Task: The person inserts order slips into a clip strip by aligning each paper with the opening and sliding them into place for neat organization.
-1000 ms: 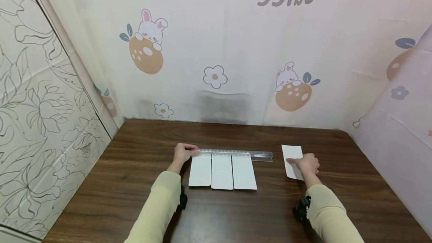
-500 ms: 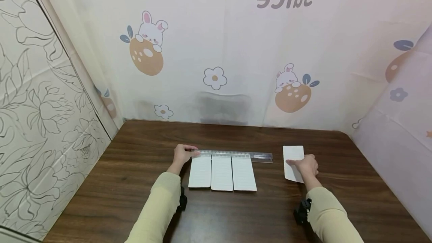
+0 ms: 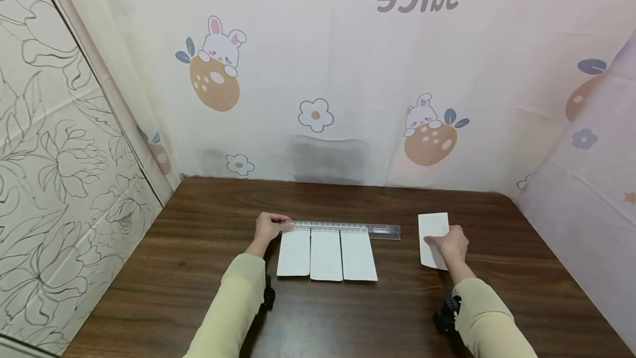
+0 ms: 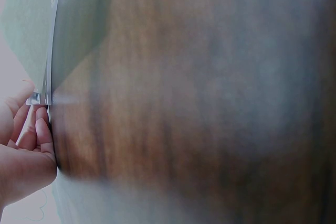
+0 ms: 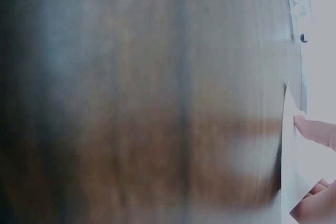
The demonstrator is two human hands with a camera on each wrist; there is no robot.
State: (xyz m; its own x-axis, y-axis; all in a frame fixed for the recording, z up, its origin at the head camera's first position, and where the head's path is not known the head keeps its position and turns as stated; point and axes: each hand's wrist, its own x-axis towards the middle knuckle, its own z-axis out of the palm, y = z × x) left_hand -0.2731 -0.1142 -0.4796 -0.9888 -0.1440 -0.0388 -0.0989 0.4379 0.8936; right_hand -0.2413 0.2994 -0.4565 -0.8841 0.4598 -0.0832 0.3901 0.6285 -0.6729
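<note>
**Loose slip lies right of the row, under the right grip**

A clear ruler (image 3: 343, 228) lies across the dark worktop (image 3: 199, 269), its long axis running left to right. Three white paper slips (image 3: 326, 254) sit side by side just below it, their top edges against the ruler and their long sides pointing toward the person.

The left hand (image 3: 268, 227) rests at the ruler's left end — fingers curled on it, pinching the end, as the left wrist view also shows (image 4: 31, 129).

A fourth slip (image 3: 432, 236) lies apart, past the ruler's right end, tilted a little off the line of the others. The right hand (image 3: 451, 243) is on its near half, a straight finger (image 5: 315, 129) pressing the sheet flat against the worktop; whether the other fingers pinch the edge cannot be told.

So the loose slip is to the right of the row, with bare worktop between — and the right hand is by far the nearer one.
</note>
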